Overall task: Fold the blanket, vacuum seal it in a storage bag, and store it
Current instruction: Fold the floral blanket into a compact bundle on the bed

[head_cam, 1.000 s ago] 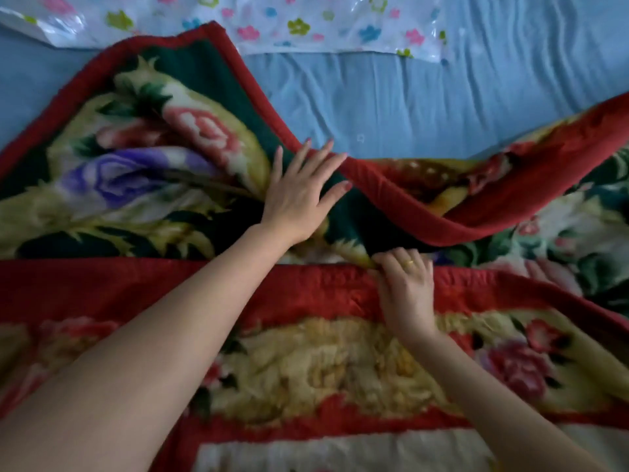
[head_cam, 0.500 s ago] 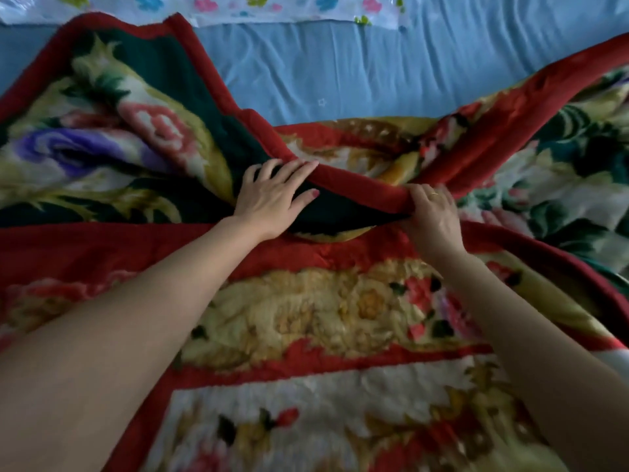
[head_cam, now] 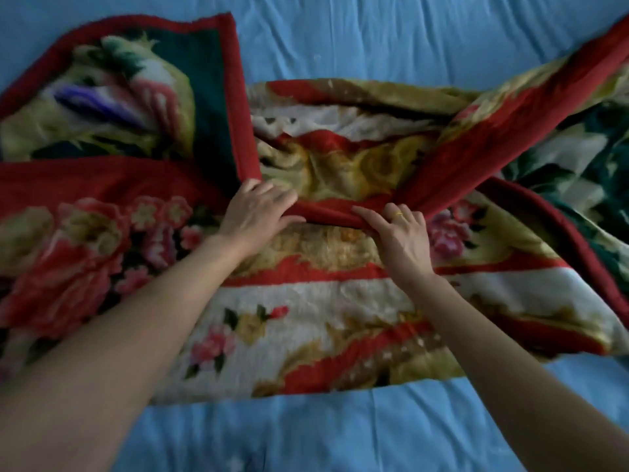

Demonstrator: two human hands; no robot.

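Head view showed me at the folding step, with the blanket [head_cam: 306, 311] spread crookedly over the blue sheet [head_cam: 340, 434] and bunched across the middle. My left hand [head_cam: 253, 218] had its fingers curled over the red border [head_cam: 326, 212] where the left flap's edge came down to meet it, thumb underneath as far as I could tell. My right hand [head_cam: 396, 229] pinched the same red edge just beside it, fingers on top, a ring on one of them. The right flap rose away slantwise toward the far corner, and the yellow-and-white centre lay rumpled behind my hands. Sealing and storing were a long way off; no bag was in sight. I judged the next move called for drawing this edge toward me or across in one even pull, both hands together, so the layers lay flat and the borders lined up.
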